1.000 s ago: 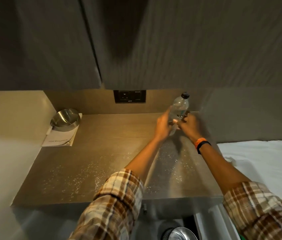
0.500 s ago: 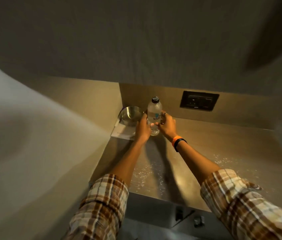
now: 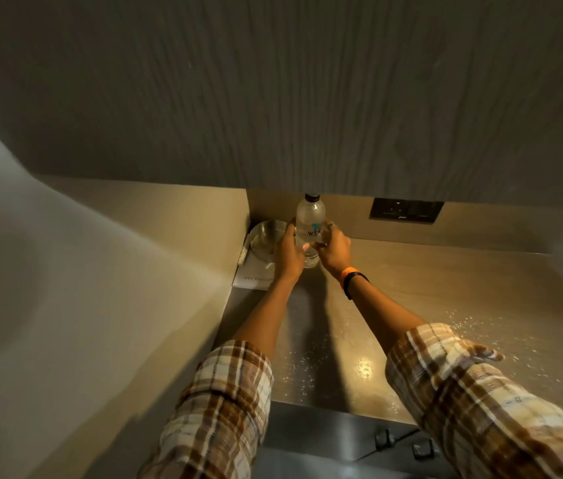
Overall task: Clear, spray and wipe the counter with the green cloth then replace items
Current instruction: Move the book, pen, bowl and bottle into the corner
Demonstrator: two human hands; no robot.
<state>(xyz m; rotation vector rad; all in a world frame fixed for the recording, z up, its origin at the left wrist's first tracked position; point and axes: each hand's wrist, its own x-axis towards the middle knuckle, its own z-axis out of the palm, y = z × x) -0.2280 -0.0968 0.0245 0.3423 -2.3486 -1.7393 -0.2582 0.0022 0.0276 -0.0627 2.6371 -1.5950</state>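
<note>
A clear water bottle with a black cap stands upright at the back left of the brown counter. My left hand and my right hand both wrap its lower half from either side. The bottle's base touches or hovers just above the counter; I cannot tell which. Spray droplets glisten on the counter's front part. No green cloth is in view.
A steel bowl sits on a white card in the back left corner, right beside my left hand. A dark wall socket is on the backsplash. Cabinets hang low overhead. A wall rises at left.
Both hands carried the bottle from the counter's back right to the back left beside the bowl. The view swung left with it.
</note>
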